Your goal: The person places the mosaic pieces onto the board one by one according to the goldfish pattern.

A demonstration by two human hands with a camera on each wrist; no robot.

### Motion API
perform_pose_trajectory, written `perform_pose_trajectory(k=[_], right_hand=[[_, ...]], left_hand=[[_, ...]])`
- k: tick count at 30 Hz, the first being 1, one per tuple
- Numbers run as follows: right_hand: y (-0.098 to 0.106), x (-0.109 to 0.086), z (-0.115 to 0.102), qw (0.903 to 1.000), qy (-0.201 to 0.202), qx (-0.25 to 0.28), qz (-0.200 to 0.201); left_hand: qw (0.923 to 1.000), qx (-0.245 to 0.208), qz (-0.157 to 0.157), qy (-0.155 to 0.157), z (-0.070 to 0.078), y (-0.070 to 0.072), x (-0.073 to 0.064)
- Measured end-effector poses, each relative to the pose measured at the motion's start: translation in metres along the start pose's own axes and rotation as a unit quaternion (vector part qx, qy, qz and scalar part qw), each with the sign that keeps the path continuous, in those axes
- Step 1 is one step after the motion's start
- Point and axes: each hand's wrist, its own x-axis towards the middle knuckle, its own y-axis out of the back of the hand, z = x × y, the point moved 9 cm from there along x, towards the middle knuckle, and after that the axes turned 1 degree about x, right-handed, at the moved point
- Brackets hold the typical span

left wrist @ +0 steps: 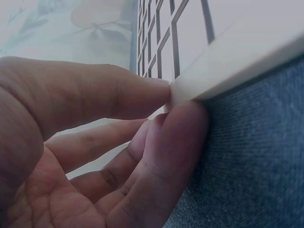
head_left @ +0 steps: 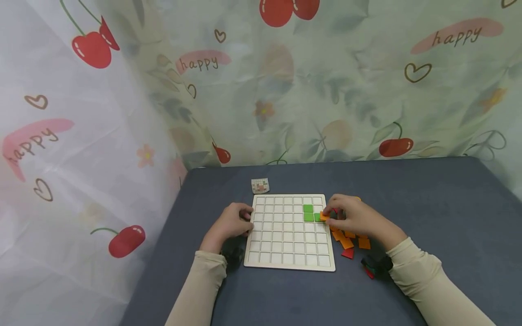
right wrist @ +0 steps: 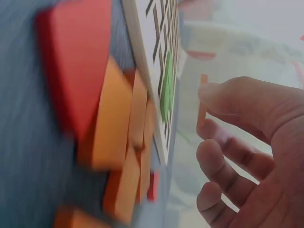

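Observation:
A pale board [head_left: 289, 268] with a grid of square cells lies flat on the dark cloth. My left hand [head_left: 230, 222] holds its left edge, thumb and finger against the rim. Between the thumb and a finger of my right hand [head_left: 359, 219], an orange square tile [right wrist: 202, 116] is pinched. That tile is above the board's right side, next to the green tiles [head_left: 308, 217] set in cells at the upper right. Loose orange tiles [head_left: 346, 243] and a red tile [right wrist: 78, 57] lie beside the board, partly under my right hand.
Behind the board's upper left corner lies a small printed card [head_left: 260, 185]. The dark cloth [head_left: 432, 203] covers the table. Printed curtains [head_left: 310, 90] hang at the back and left. Another red piece [head_left: 369, 272] shows near my right wrist.

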Motion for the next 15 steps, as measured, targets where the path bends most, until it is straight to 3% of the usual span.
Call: perform_pose_trajectory(k=[15], right_hand=[[-0.039,0.031,-0.030,0.9984,0.037,-0.021,-0.036]], left_hand=[[1.0000,0.002,0.000,0.000,0.000,0.000,0.001]])
